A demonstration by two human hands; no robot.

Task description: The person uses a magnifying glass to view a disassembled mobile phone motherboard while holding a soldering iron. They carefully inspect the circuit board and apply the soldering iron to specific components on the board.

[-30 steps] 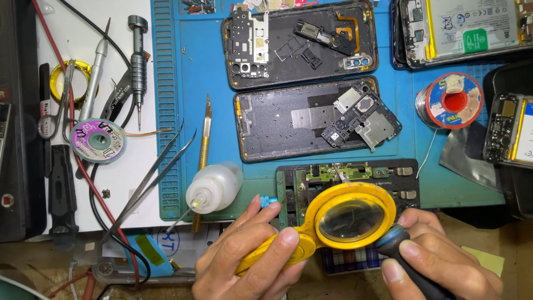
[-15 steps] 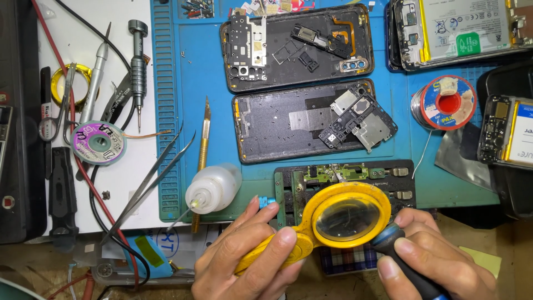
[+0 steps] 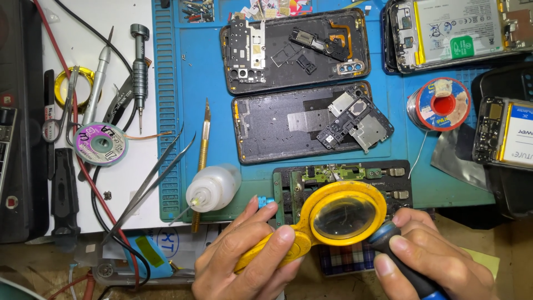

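My left hand (image 3: 244,261) grips the handle of a yellow magnifying glass (image 3: 344,216), thumb on top. The lens hangs over a black board holder (image 3: 397,186) with a small green circuit board (image 3: 333,173) clamped in it. My right hand (image 3: 430,261) is closed around a dark tool handle with a blue end (image 3: 400,266), just right of the lens; its tip is hidden under the magnifier.
On the blue mat (image 3: 194,83) lie two opened phone backs (image 3: 294,50) (image 3: 305,125), a solder spool (image 3: 441,104), a small white squeeze bottle (image 3: 214,188), tweezers (image 3: 152,178) and a gold craft knife (image 3: 202,150). Screwdrivers, solder wick (image 3: 100,144) and cables sit left; phones with batteries right.
The view has shifted slightly, so everything sits a little lower in the frame. Both hands keep the same hold over the board holder.
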